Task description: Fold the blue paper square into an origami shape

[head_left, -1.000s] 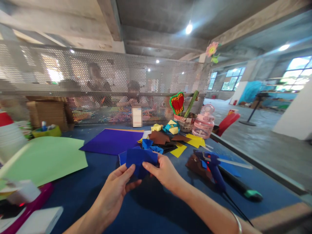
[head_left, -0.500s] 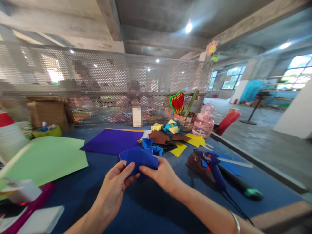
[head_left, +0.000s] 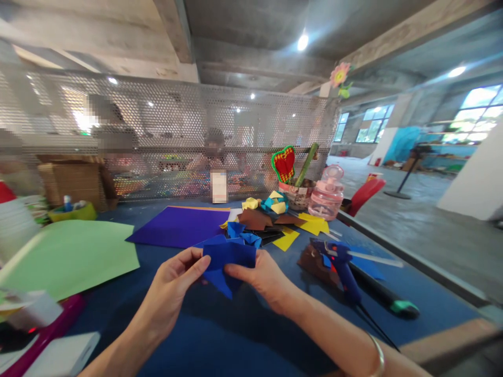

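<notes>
A folded piece of blue paper (head_left: 230,257) is held up between both hands over the table. My left hand (head_left: 177,277) pinches its left edge between thumb and fingers. On the other side, my right hand (head_left: 267,277) grips it with the thumb lying across the front and the fingers behind, mostly hidden. One pointed flap of the paper hangs down between the hands. Just beyond it lie small folded blue paper pieces (head_left: 250,239) and brown paper scraps (head_left: 255,219). A purple sheet (head_left: 181,226) rests flat behind my left hand.
To the right lie a blue hot glue gun (head_left: 346,272) with its cord and a black-and-green tool (head_left: 393,301). Light green paper (head_left: 74,256) covers the left side. A pink bottle (head_left: 326,196) and a basket (head_left: 297,193) stand at the back, before a perforated screen (head_left: 168,131).
The blue paper has been turned and refolded, and a pointed flap now hangs below it. My left hand has shifted slightly left, its fingers less far under the paper.
</notes>
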A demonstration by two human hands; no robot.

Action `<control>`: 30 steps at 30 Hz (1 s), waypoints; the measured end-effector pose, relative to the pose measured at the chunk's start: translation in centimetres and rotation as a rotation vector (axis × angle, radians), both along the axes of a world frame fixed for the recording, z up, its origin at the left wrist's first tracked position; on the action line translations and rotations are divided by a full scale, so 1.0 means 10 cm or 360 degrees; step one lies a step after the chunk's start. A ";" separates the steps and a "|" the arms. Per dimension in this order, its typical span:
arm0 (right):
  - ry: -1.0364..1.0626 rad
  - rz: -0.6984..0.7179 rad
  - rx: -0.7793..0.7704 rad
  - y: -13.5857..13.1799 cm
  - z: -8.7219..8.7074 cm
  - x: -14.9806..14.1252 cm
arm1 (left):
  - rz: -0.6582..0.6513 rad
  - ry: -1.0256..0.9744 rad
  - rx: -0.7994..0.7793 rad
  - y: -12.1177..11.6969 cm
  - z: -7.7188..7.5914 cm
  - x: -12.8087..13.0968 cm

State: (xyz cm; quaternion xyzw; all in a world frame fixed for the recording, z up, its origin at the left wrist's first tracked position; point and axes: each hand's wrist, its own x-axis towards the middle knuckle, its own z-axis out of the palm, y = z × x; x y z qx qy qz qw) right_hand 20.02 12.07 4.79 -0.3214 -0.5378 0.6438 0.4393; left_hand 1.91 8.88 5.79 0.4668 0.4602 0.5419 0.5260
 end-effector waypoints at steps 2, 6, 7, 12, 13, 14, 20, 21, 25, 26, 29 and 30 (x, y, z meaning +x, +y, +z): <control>0.0043 0.0037 -0.0027 -0.01 0.02 0.00 | -0.0051 0.0016 0.0015 -0.01 0.01 -0.01; 0.0099 0.0084 -0.0083 -0.02 0.04 0.00 | -0.0006 0.0123 0.0095 -0.02 0.01 -0.04; 0.0105 0.0086 -0.0084 -0.03 0.04 0.00 | 0.0028 0.0161 0.0125 -0.01 0.00 -0.04; 0.0094 0.0105 -0.0061 -0.04 0.06 0.00 | 0.0103 0.0354 0.0218 0.01 -0.04 -0.04; 0.0093 0.0116 -0.0065 -0.04 0.06 0.00 | 0.0108 0.0384 0.0238 0.02 -0.04 -0.04; 0.0093 0.0126 -0.0072 -0.04 0.06 0.00 | 0.0110 0.0413 0.0261 0.02 -0.04 -0.04; 0.0077 0.0234 -0.0183 -0.02 0.06 0.04 | -0.0073 0.0741 0.0494 0.00 0.04 -0.17; 0.0067 0.0253 -0.0204 -0.02 0.06 0.05 | -0.0120 0.0826 0.0551 0.00 0.07 -0.21; 0.0011 0.0302 -0.0260 -0.02 0.08 0.07 | -0.0373 0.1124 0.0725 0.00 0.15 -0.30; -0.0002 0.0309 -0.0268 -0.02 0.08 0.08 | -0.0423 0.1169 0.0749 0.00 0.17 -0.31; -0.0011 0.0290 -0.0268 -0.03 0.10 0.08 | -0.0415 0.1228 0.0761 0.01 0.18 -0.30; -0.0005 0.0277 -0.0265 -0.03 0.11 0.08 | -0.0375 0.1229 0.0746 0.01 0.18 -0.29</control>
